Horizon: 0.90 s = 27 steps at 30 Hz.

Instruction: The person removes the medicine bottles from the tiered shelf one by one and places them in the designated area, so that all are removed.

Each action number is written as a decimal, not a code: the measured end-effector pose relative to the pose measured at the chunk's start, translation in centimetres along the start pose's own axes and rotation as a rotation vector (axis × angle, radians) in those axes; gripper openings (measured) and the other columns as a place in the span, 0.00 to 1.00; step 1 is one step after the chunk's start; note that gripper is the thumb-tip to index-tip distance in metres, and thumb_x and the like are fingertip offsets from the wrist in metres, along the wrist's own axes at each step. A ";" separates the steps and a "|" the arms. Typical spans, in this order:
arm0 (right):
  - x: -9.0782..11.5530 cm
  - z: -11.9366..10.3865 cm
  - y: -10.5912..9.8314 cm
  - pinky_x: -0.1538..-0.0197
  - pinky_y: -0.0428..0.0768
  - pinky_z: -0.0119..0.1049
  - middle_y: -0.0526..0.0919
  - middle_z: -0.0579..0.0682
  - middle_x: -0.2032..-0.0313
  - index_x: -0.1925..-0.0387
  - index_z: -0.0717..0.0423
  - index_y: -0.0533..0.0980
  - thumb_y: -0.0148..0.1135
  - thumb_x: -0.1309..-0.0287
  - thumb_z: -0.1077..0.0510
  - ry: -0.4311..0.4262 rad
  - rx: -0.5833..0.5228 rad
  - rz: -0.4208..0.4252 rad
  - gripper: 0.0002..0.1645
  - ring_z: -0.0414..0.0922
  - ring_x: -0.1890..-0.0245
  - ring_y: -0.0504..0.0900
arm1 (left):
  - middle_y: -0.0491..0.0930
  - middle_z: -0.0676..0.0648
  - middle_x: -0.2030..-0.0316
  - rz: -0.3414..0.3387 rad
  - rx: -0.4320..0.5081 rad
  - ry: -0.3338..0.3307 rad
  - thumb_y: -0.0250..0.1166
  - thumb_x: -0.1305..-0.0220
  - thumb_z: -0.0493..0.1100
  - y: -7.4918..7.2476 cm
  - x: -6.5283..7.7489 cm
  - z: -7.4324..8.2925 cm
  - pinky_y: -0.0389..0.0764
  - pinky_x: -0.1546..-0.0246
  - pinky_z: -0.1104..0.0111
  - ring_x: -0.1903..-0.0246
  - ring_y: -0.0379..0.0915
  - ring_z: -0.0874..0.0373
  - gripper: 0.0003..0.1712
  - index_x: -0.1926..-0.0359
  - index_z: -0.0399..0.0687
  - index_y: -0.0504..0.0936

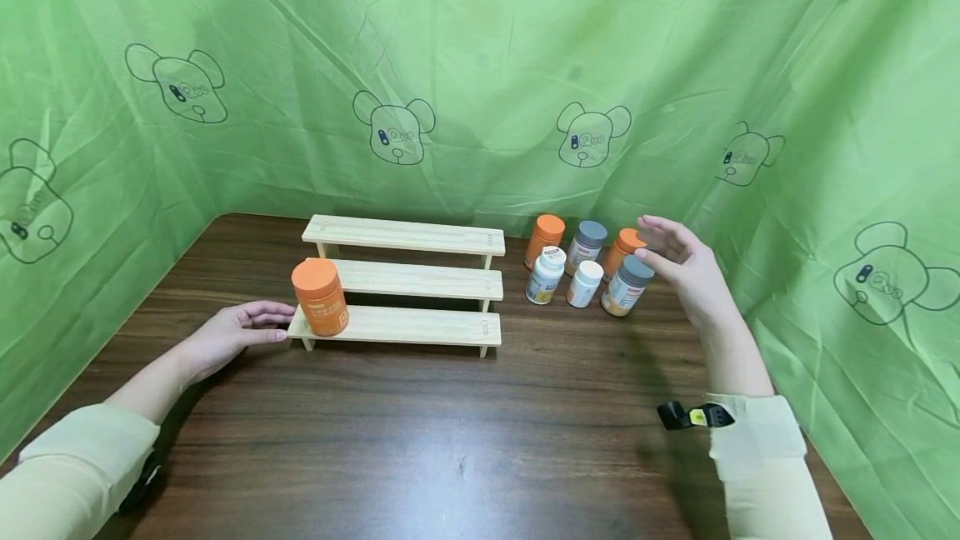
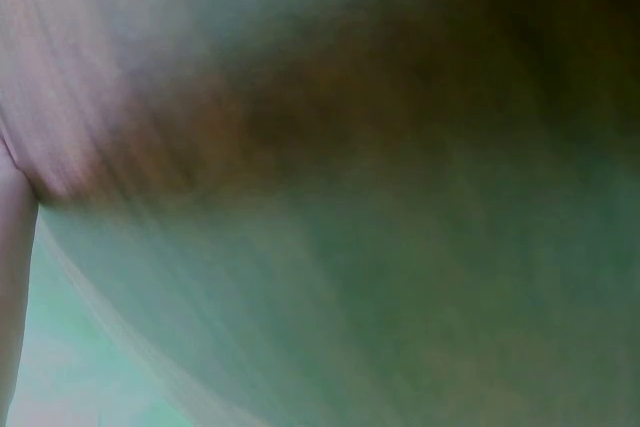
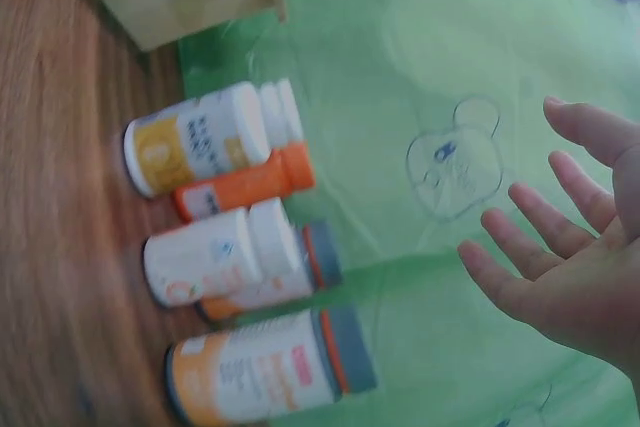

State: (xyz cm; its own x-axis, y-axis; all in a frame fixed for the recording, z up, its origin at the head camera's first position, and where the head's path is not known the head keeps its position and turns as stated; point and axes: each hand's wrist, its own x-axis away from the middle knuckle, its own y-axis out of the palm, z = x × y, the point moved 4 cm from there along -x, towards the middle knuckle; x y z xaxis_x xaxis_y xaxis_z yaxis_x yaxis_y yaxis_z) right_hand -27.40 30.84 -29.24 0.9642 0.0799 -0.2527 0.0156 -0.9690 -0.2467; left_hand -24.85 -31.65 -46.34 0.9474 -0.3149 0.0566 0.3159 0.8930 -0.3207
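Observation:
A pale wooden three-tier display rack [image 1: 420, 325] stands on the table. One large orange supplement bottle [image 1: 320, 298] sits upright at the left end of its lowest tier. My left hand [image 1: 225, 338] rests low beside the rack, its fingertips and thumb right at that tier's left end. Raised at the right is my right hand [image 1: 678, 257], holding nothing, fingers spread in the right wrist view. It is nearest a grey-capped bottle [image 1: 628, 286] and an orange bottle [image 1: 621, 252] behind it. In the left wrist view, blur hides most of the scene.
Right of the rack stand more upright bottles: an orange one [image 1: 544, 240], a grey-capped one [image 1: 587, 245] and two white ones, one with a yellow label [image 1: 546, 276] and a smaller one [image 1: 584, 285]. Green cloth [image 1: 487, 65] with bear outlines hangs around the brown table [image 1: 420, 440].

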 end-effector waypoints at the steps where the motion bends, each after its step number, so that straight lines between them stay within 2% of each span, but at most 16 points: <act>1: 0.0 -0.4 0.3 0.49 0.72 0.23 0.74 0.43 0.41 0.36 0.53 0.66 0.64 0.42 0.62 -0.003 0.001 -0.004 0.33 0.47 0.40 0.69 | 0.80 0.63 0.52 0.000 0.002 0.000 0.65 0.39 0.41 0.0 0.0 0.0 0.75 0.56 0.78 0.52 0.73 0.74 0.26 0.42 0.38 0.71; 10: -0.3 -3.5 3.1 0.46 0.71 0.24 0.74 0.46 0.40 0.37 0.56 0.67 0.63 0.42 0.64 -0.079 -0.060 -0.036 0.30 0.44 0.40 0.70 | 0.80 0.63 0.52 -0.002 0.009 0.014 0.64 0.39 0.39 -0.1 0.0 -0.2 0.75 0.56 0.78 0.52 0.73 0.74 0.25 0.42 0.37 0.71; 14: -0.4 -4.5 4.3 0.45 0.72 0.26 0.73 0.49 0.39 0.38 0.56 0.68 0.63 0.42 0.65 -0.106 -0.096 -0.050 0.30 0.47 0.38 0.69 | 0.80 0.63 0.52 -0.001 0.004 0.017 0.65 0.39 0.39 -0.1 0.0 -0.2 0.75 0.56 0.78 0.52 0.74 0.74 0.25 0.42 0.37 0.71; 27: 0.0 -6.6 8.2 0.39 0.70 0.33 0.71 0.50 0.38 0.38 0.53 0.68 0.62 0.43 0.66 -0.121 -0.206 -0.069 0.30 0.47 0.38 0.69 | 0.80 0.63 0.53 0.002 0.006 0.016 0.65 0.39 0.39 0.1 0.0 0.0 0.75 0.56 0.78 0.52 0.74 0.73 0.24 0.42 0.38 0.72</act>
State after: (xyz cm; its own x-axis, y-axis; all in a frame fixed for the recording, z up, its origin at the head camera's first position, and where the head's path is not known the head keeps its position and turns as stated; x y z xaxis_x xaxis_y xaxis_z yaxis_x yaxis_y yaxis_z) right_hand -25.47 21.39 -25.08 0.9206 0.1631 -0.3549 0.1461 -0.9865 -0.0744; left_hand -24.85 -31.60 -46.40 0.9472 -0.3181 0.0412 0.3144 0.8956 -0.3148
